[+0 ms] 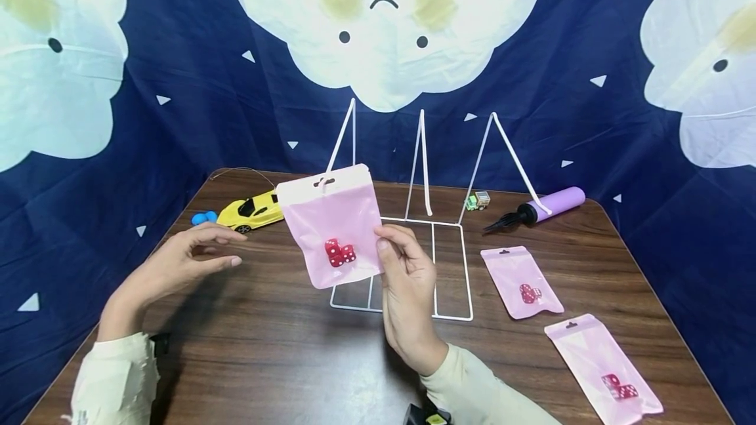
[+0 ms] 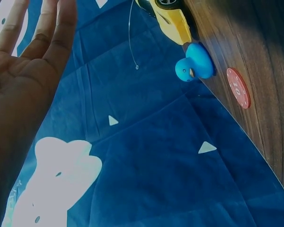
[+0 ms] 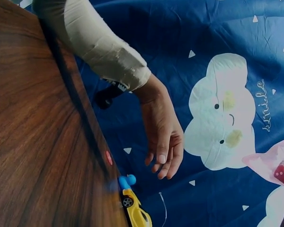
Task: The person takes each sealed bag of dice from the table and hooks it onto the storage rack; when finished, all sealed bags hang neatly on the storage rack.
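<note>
My right hand (image 1: 410, 294) pinches the pink plastic pouch (image 1: 342, 215), slot (image 1: 331, 181) at the white wire peg (image 1: 340, 136). My left hand (image 1: 183, 258) is loosely spread.

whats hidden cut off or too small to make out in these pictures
One end of the yellow car: behind the held pink bag in the head view, cut off by the edge in both wrist views.
Part of the white rack: head view, behind that bag and the right hand.
Bottom corner of the nearest pink bag: head view, cut off by the lower edge.
Toy truck details: head view, too small.
</note>
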A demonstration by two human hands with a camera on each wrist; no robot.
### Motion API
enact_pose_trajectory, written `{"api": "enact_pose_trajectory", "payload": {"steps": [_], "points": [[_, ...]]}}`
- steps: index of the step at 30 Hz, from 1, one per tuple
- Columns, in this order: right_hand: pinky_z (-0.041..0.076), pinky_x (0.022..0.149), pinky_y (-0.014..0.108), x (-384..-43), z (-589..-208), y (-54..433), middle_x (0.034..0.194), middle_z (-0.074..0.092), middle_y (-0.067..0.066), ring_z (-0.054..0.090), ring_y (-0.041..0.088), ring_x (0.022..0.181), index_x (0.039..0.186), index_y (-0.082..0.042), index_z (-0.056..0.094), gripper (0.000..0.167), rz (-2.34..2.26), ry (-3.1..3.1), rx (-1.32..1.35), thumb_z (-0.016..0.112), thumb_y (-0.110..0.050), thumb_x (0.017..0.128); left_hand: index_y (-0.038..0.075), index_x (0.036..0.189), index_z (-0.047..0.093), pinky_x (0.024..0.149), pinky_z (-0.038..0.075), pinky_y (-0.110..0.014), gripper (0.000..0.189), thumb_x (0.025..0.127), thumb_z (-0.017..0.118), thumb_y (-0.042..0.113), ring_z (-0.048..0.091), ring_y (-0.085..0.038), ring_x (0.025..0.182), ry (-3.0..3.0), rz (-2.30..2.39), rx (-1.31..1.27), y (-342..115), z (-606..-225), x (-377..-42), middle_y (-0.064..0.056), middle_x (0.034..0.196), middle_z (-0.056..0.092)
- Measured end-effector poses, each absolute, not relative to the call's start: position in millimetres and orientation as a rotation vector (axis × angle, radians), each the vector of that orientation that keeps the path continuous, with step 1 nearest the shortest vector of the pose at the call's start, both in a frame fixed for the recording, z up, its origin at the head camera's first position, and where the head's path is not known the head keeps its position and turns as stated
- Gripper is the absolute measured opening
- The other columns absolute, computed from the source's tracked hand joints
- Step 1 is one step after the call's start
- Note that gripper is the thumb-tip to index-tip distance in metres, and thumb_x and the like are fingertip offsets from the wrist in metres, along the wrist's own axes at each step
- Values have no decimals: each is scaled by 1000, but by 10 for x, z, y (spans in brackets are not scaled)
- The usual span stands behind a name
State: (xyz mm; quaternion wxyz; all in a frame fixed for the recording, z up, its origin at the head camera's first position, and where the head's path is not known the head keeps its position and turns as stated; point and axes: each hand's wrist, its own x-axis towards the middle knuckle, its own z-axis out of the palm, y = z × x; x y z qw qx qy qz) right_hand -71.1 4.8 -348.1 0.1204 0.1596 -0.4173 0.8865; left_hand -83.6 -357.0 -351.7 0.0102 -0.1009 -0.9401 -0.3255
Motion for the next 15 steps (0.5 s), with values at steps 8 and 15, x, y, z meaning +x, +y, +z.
{"api": "enact_pose_trajectory", "payload": {"steps": [8, 15], "points": [[54, 99, 25, -786, -3550, 20, 124, 65, 9, 63, 16, 115, 124, 2, 76, 26, 2570, -1248, 430, 59, 8, 105, 19, 136, 74, 93, 50, -22, 35, 103, 79, 27, 59, -7, 120, -2960, -1030, -346, -3567, -3535, -843, -5, 133, 72], [49, 105, 27, -812, -3619, 16, 132, 63, 11, 58, 20, 123, 133, 13, 67, 29, 2520, -1306, 486, 55, 5, 108, 21, 135, 75, 93, 49, -20, 33, 103, 79, 26, 60, -9, 121, -2949, -1046, -369, -3563, -3542, -849, -4, 133, 73]]}}
